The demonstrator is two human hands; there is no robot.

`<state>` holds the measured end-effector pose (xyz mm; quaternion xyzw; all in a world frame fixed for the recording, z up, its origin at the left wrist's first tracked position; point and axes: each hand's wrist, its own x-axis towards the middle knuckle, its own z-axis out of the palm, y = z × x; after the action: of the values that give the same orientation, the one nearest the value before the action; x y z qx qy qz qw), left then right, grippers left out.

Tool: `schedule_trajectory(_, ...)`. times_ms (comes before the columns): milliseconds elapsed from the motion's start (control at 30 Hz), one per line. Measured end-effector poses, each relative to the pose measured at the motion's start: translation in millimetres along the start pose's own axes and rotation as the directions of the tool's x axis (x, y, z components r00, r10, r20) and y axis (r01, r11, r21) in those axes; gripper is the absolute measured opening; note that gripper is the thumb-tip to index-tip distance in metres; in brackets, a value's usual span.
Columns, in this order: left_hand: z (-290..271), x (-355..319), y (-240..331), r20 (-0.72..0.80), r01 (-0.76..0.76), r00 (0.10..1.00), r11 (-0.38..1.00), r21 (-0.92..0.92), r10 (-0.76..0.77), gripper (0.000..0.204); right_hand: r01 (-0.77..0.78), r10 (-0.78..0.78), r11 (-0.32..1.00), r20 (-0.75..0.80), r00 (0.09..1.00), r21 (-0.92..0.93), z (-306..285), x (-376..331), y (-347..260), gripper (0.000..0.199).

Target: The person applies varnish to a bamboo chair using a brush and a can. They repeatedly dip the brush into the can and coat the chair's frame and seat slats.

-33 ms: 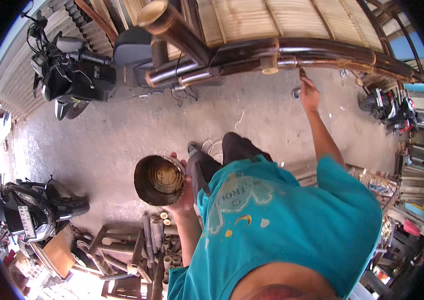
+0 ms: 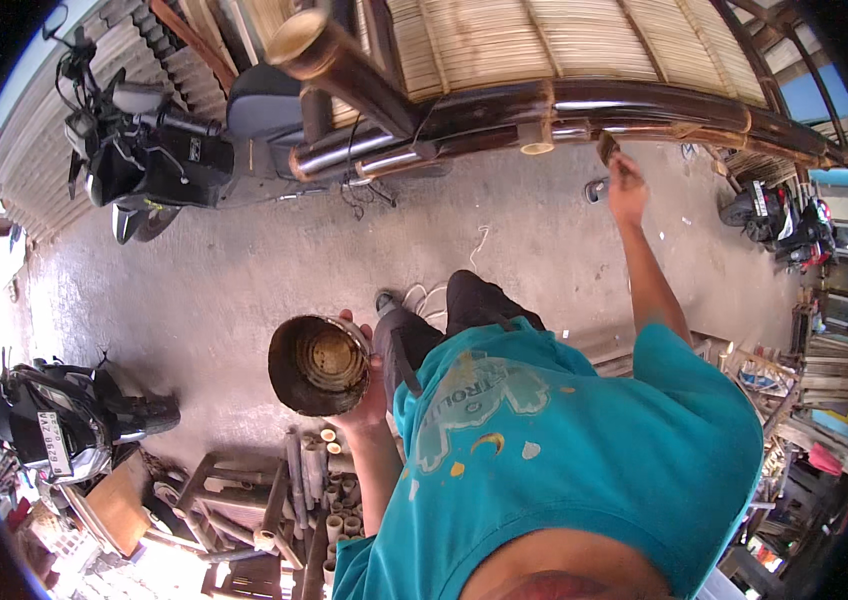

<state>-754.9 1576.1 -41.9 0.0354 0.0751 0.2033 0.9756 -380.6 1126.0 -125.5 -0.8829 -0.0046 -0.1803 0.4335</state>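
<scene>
The right hand (image 2: 628,192), in the upper right of the frame, pinched what was probably a flat brush (image 2: 608,148), its dark end close by the glossy brown bamboo poles (image 2: 644,98); whether the two touched could not be told. The left hand (image 2: 373,402), left of centre, curled around the right side of a round can (image 2: 289,365), ringed inside and stained. Above the poles spread a pale slatted panel (image 2: 574,40). Below lay a grey concrete floor (image 2: 234,270), with cut bamboo tubes (image 2: 344,495) at lower left and a dark motorbike (image 2: 179,160) at upper left.
</scene>
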Motion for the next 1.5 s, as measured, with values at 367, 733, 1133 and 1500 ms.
schedule_trajectory(367, 55, 9, -87, 0.034, 0.067, 0.997, 0.997, 0.026, -0.068, 0.063, 0.07, -0.08, 0.983, 0.051, 0.996, 0.171, 53, 3, -8, 0.021)
schedule_trajectory(733, 84, -26, -128, -0.054, -0.122, 0.99, 0.988, 0.091, 0.127, 0.072, 0.143, -0.168, 0.968, 0.106, 0.98, 0.206, 99, -90, -13, 0.022)
schedule_trajectory(1133, 73, -11, -69, -0.155, -0.18, 0.968, 0.977, 0.115, 0.196, 0.07, 0.086, -0.359, 0.878, 0.529, 0.769, 0.471, 178, -129, -127, 0.021)
schedule_trajectory(1500, 54, 67, 61, -0.105, 0.005, 0.994, 0.982, 0.187, 0.015, 0.075, 0.459, -0.449, 0.873, -0.1, 0.888, 0.162, 129, -57, -179, 0.013)
